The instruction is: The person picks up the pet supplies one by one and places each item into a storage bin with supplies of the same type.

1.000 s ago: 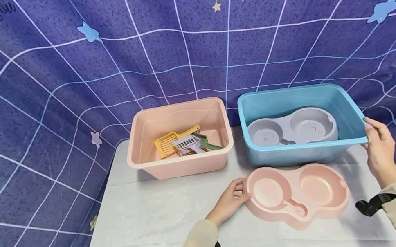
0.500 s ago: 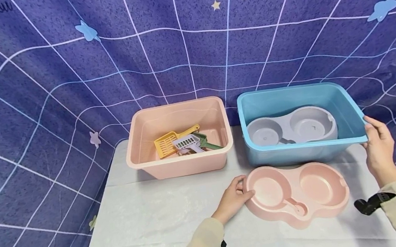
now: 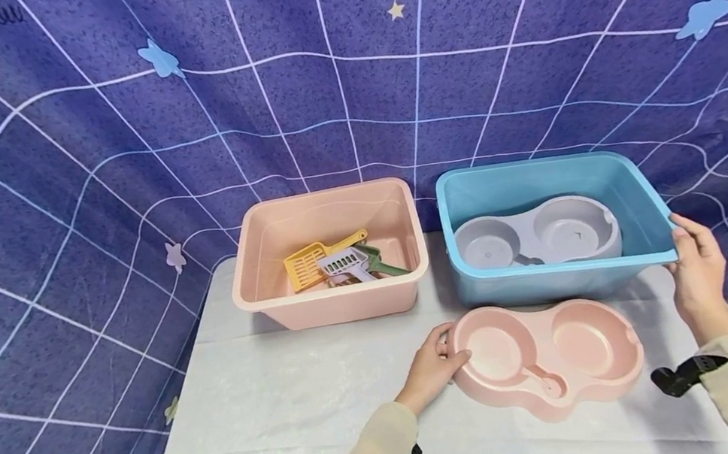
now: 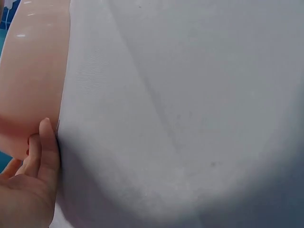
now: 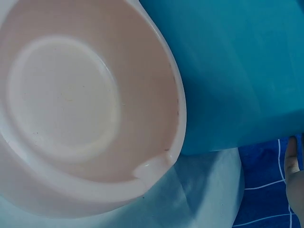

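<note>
A pink double pet bowl (image 3: 545,356) lies on the white-covered table in front of a blue bin (image 3: 568,281). My left hand (image 3: 430,366) grips the bowl's left end, the thumb over the rim; in the left wrist view its fingers (image 4: 46,145) lie along the bowl's side. My right hand (image 3: 699,269) holds the bin's front right corner. In the right wrist view only a little of that hand (image 5: 295,180) shows at the right edge, beside the bin. A grey double bowl (image 3: 569,228) sits inside the bin, its front partly hidden by the rim.
Left of the blue bin stands a pink bin (image 3: 339,306) with several litter scoops inside, among them a yellow scoop (image 3: 306,268), a grey scoop (image 3: 344,262) and a green scoop (image 3: 386,268). A purple curtain (image 3: 347,93) hangs behind and at the sides.
My left thumb has come further over the pink bowl's rim, and the left forearm has shifted slightly right. The right hand, bowls and bins stay in place.
</note>
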The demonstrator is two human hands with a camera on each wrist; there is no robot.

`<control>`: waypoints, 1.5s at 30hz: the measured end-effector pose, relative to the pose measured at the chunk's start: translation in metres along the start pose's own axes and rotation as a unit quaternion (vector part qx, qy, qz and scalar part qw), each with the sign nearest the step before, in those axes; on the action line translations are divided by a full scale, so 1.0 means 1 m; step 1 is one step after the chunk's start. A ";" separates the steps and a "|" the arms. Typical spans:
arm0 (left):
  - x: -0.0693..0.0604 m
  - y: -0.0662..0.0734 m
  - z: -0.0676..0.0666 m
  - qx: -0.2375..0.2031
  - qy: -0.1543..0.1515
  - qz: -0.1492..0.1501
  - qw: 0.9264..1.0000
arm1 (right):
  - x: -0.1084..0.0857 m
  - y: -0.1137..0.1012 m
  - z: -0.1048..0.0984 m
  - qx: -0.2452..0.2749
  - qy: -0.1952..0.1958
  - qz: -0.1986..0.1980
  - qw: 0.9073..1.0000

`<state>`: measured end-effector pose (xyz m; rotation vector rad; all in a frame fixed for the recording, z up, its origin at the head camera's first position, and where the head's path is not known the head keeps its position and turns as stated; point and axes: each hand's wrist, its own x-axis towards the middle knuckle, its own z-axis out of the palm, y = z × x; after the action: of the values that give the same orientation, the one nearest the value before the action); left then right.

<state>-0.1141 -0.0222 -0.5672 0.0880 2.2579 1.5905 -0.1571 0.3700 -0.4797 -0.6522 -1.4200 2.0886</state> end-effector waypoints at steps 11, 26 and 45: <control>-0.001 -0.007 0.003 -0.044 0.050 0.020 0.998 | -0.002 0.002 -0.001 -0.011 -0.005 -0.003 1.000; -0.005 0.006 0.003 -0.097 0.081 -0.008 0.992 | -0.002 -0.001 0.002 -0.005 -0.006 -0.007 1.000; -0.015 0.022 0.001 -0.166 0.086 -0.004 0.982 | -0.001 0.001 0.000 0.010 -0.006 -0.008 1.000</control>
<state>-0.1031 -0.0171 -0.5430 -0.1528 2.0736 2.0137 -0.1569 0.3694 -0.4801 -0.6205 -1.4045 2.0950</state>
